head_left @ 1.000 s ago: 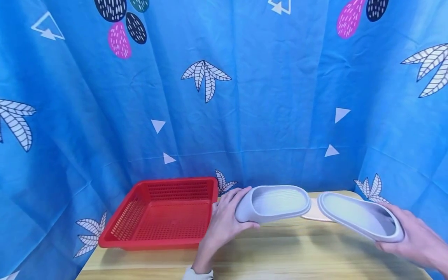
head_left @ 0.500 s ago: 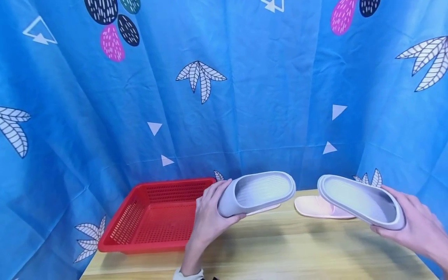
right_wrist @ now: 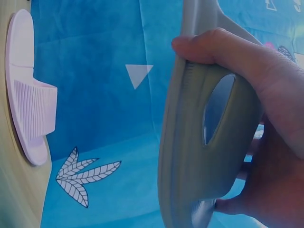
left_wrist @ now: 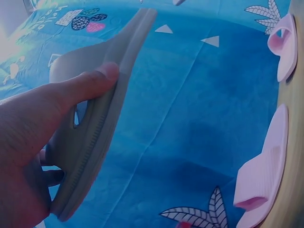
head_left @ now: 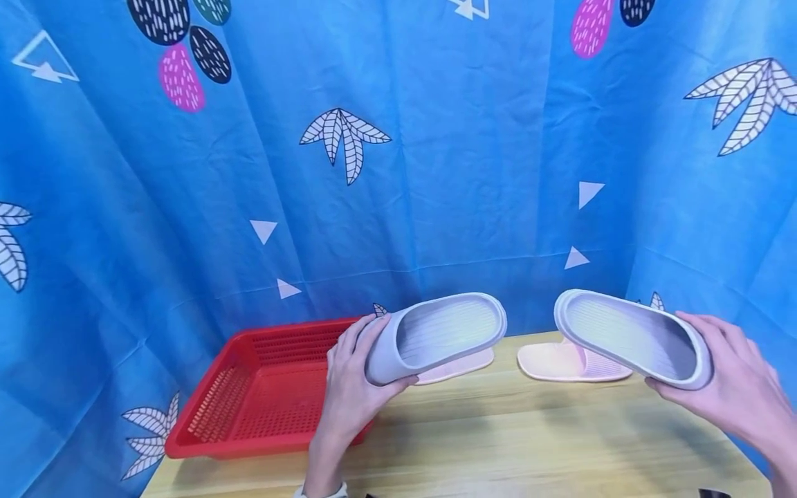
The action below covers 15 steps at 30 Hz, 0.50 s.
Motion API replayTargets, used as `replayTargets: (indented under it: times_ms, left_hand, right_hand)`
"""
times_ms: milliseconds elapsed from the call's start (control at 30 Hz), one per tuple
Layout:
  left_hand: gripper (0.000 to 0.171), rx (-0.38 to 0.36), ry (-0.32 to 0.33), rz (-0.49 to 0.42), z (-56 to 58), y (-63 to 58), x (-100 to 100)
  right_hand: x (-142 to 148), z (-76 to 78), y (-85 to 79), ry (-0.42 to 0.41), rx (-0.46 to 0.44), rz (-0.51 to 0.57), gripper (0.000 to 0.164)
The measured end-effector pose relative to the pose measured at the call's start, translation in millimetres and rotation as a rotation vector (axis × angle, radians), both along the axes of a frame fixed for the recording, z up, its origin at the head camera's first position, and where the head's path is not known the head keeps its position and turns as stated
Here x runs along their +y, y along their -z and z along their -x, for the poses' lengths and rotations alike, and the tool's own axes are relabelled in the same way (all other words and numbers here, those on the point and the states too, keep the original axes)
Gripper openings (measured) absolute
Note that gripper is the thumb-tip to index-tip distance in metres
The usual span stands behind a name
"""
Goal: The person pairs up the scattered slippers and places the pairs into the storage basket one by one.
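Two grey closed-toe slippers are held above the table. My left hand (head_left: 358, 387) grips the left grey slipper (head_left: 454, 328) by its toe end, thumb along the sole edge in the left wrist view. My right hand (head_left: 735, 387) holds the right grey slipper (head_left: 629, 332) the same way. Their heel ends point toward each other, with a gap between. Behind them on the table lie two pink slippers: the left pink slipper (head_left: 463, 366) is mostly hidden in the head view, while the right pink slipper (head_left: 551, 361) is partly covered. Both show in the left wrist view.
A red perforated basket (head_left: 283, 394) stands at the left of the wooden table (head_left: 498, 443), its right side partly behind my left hand. A blue patterned curtain (head_left: 473, 173) hangs behind and on both sides.
Both grey slippers have risen away from the tabletop, and the left one has shifted left. More of the pink slippers shows behind them. Both hands keep their grip, and the head view has turned slightly.
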<state>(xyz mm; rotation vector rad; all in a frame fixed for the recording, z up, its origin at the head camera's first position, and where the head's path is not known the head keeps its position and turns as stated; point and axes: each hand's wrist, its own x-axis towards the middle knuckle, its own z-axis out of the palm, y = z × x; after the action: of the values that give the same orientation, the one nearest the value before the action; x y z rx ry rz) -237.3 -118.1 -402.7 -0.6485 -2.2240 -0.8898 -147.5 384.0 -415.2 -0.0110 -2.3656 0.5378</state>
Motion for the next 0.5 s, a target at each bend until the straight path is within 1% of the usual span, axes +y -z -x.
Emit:
replayTargets:
  times_ms: [100, 200, 367, 500]
  left_hand:
    - [0.102, -0.01, 0.004, -0.033, -1.0, -2.5, -4.5]
    - [0.104, -0.009, -0.008, -0.047, -1.3, -4.5, -9.6]
    - [0.106, 0.006, -0.04, -0.043, -1.8, -8.0, -16.1]
    - [0.107, 0.001, -0.053, -0.03, -4.4, -10.9, -21.1]
  right_hand:
    - [-2.1, -1.7, -5.6, 0.006, 0.0, 0.007, 0.121]
    - [-4.4, -3.4, -9.7, 0.001, 0.013, 0.017, 0.122]
    - [-8.7, -7.8, -15.1, -0.022, 0.066, 0.038, 0.121]
    - [-13.7, -11.6, -17.5, -0.003, 0.081, 0.036, 0.121]
